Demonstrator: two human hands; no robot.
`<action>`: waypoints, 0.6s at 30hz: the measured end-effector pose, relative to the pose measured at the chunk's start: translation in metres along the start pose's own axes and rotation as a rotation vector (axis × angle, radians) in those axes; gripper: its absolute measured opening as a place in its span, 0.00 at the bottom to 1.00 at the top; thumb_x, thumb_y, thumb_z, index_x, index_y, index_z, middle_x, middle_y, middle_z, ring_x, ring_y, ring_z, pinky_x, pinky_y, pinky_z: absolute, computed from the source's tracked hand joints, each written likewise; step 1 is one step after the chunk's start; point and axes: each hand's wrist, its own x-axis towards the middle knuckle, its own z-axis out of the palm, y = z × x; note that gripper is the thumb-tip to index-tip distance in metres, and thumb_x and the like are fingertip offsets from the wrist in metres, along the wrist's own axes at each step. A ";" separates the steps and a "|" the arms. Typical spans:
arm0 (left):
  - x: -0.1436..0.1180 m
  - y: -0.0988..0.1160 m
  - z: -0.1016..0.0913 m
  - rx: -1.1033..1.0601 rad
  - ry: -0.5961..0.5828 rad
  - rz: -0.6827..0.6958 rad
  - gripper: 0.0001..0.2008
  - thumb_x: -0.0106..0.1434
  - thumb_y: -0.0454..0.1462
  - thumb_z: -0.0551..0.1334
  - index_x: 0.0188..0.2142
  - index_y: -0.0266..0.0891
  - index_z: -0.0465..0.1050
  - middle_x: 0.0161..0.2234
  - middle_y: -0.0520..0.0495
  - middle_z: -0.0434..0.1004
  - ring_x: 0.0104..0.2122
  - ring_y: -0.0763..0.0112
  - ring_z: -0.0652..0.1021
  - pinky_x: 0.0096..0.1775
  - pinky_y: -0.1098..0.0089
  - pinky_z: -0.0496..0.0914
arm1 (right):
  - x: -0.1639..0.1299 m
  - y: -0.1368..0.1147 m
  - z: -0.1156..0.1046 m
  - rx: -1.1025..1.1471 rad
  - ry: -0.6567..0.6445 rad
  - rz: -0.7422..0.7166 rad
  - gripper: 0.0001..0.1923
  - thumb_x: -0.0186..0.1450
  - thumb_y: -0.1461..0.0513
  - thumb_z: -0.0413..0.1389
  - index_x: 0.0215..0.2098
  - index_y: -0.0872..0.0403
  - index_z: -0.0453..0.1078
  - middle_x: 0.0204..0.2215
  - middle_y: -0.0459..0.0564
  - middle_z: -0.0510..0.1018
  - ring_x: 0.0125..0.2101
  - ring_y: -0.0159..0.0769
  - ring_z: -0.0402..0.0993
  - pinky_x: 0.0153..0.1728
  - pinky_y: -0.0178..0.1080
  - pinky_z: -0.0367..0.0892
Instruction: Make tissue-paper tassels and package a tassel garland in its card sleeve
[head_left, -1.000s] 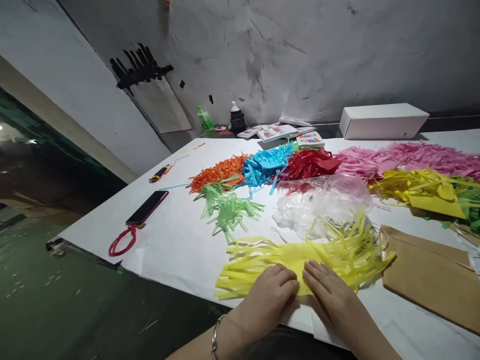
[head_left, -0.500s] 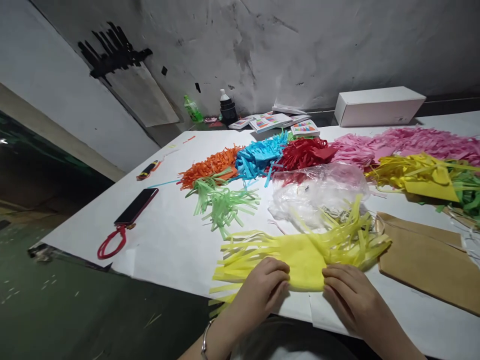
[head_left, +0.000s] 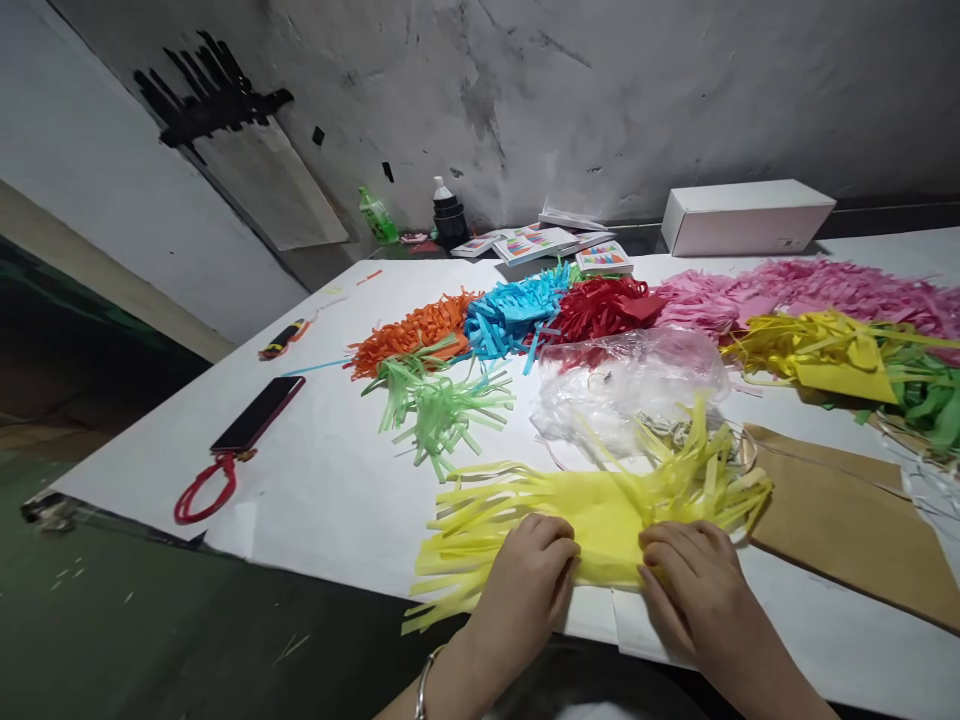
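Head view. Seen at the near edge of the worktop (head_left: 315,500): a yellow fringed paper (head_left: 600,510), flat on the white sheet, long axis running left to right along that edge, fringes fanning out at both ends. Left hand (head_left: 529,580) laid on the near side of the paper's plain middle band, left of centre, fingers curled and pressing down, apparently pinching the near edge; whether anything was gripped underneath, cannot tell. Right hand (head_left: 686,580) laid on the same band right of centre, fingers bent and pressed close together on the paper, thumb hidden. Both hands touching the paper, a short bare stretch of yellow left between them; paper lying straight ahead of both, away from the body, neither hand clearly nearer. A bracelet (head_left: 424,685) worn on the left wrist.

Just beyond the paper, a crumpled clear plastic bag (head_left: 630,385). To the right, touching the right fringe, a brown paper envelope (head_left: 847,520). Farther back, piles of fringed paper in a row: green (head_left: 439,405), orange (head_left: 409,335), blue (head_left: 517,310), red (head_left: 607,305), pink (head_left: 810,290), then more yellow (head_left: 825,350) toward the right edge. Near the left edge, a phone (head_left: 259,412) with a red cord (head_left: 202,490). Toward the far edge, a white box (head_left: 742,215), printed cards (head_left: 540,243) and a dark bottle (head_left: 448,215).
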 end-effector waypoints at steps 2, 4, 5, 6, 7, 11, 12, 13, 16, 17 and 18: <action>-0.001 -0.001 0.002 0.014 0.009 0.038 0.09 0.67 0.28 0.56 0.39 0.39 0.74 0.41 0.44 0.79 0.42 0.58 0.75 0.43 0.60 0.70 | 0.000 -0.001 0.002 -0.052 0.014 -0.102 0.08 0.70 0.67 0.52 0.46 0.55 0.71 0.46 0.54 0.81 0.50 0.44 0.76 0.57 0.49 0.56; -0.004 -0.002 0.003 0.024 0.000 0.096 0.09 0.68 0.29 0.56 0.40 0.40 0.73 0.42 0.45 0.80 0.43 0.58 0.75 0.44 0.59 0.68 | -0.002 -0.002 0.004 -0.052 0.004 -0.180 0.13 0.71 0.70 0.48 0.49 0.57 0.70 0.46 0.54 0.82 0.51 0.42 0.75 0.60 0.48 0.53; -0.007 -0.002 0.002 0.028 -0.010 0.119 0.09 0.69 0.29 0.56 0.41 0.40 0.73 0.43 0.46 0.80 0.43 0.58 0.75 0.44 0.59 0.67 | -0.004 -0.003 0.005 -0.029 0.001 -0.177 0.15 0.72 0.71 0.45 0.49 0.58 0.70 0.43 0.53 0.83 0.49 0.40 0.76 0.60 0.47 0.54; -0.009 -0.002 0.002 0.032 -0.024 0.134 0.09 0.69 0.29 0.55 0.41 0.41 0.72 0.43 0.47 0.81 0.44 0.58 0.75 0.45 0.58 0.66 | -0.006 -0.004 0.005 0.004 0.006 -0.137 0.16 0.73 0.71 0.43 0.48 0.57 0.71 0.40 0.52 0.83 0.47 0.39 0.77 0.59 0.46 0.55; -0.010 -0.001 0.001 0.036 -0.039 0.135 0.09 0.70 0.29 0.55 0.41 0.41 0.72 0.44 0.47 0.81 0.44 0.58 0.75 0.46 0.58 0.66 | -0.008 -0.006 0.005 0.038 0.019 -0.073 0.16 0.74 0.70 0.42 0.46 0.56 0.71 0.37 0.51 0.82 0.44 0.38 0.77 0.57 0.46 0.56; -0.012 0.003 -0.001 0.045 -0.089 0.060 0.10 0.70 0.28 0.54 0.41 0.41 0.71 0.41 0.47 0.81 0.41 0.60 0.75 0.44 0.60 0.64 | -0.009 -0.013 0.002 0.064 0.072 0.124 0.15 0.76 0.61 0.44 0.39 0.51 0.72 0.28 0.47 0.79 0.38 0.40 0.74 0.48 0.47 0.56; -0.011 0.004 0.000 0.047 -0.100 0.043 0.10 0.69 0.28 0.54 0.41 0.41 0.71 0.40 0.47 0.81 0.39 0.61 0.75 0.43 0.61 0.64 | -0.008 -0.013 0.001 0.028 0.063 0.127 0.15 0.76 0.57 0.46 0.39 0.50 0.73 0.29 0.47 0.79 0.37 0.41 0.73 0.46 0.48 0.56; -0.009 0.004 0.001 0.051 -0.110 0.030 0.10 0.68 0.27 0.54 0.40 0.40 0.71 0.39 0.46 0.80 0.39 0.61 0.75 0.42 0.61 0.64 | -0.007 -0.013 0.001 -0.016 0.052 0.128 0.15 0.75 0.53 0.47 0.39 0.49 0.73 0.31 0.47 0.79 0.37 0.42 0.73 0.46 0.48 0.56; -0.005 0.002 0.004 0.071 -0.105 0.038 0.09 0.67 0.27 0.55 0.39 0.40 0.70 0.37 0.47 0.80 0.38 0.61 0.75 0.41 0.62 0.63 | -0.010 -0.005 0.002 -0.193 0.029 0.165 0.23 0.73 0.44 0.45 0.43 0.48 0.75 0.41 0.53 0.79 0.42 0.49 0.73 0.46 0.53 0.57; -0.005 0.001 0.004 0.075 -0.089 0.055 0.09 0.67 0.27 0.55 0.38 0.40 0.70 0.37 0.47 0.79 0.37 0.61 0.75 0.41 0.62 0.62 | -0.014 0.000 0.001 -0.267 0.031 0.213 0.24 0.73 0.45 0.44 0.43 0.50 0.75 0.43 0.56 0.79 0.44 0.52 0.73 0.45 0.55 0.57; -0.005 0.000 0.005 0.077 -0.075 0.070 0.09 0.67 0.27 0.54 0.38 0.40 0.70 0.37 0.47 0.79 0.37 0.62 0.75 0.40 0.62 0.62 | -0.018 0.007 0.000 -0.347 0.047 0.282 0.24 0.73 0.46 0.43 0.42 0.51 0.75 0.45 0.59 0.78 0.45 0.55 0.72 0.43 0.57 0.58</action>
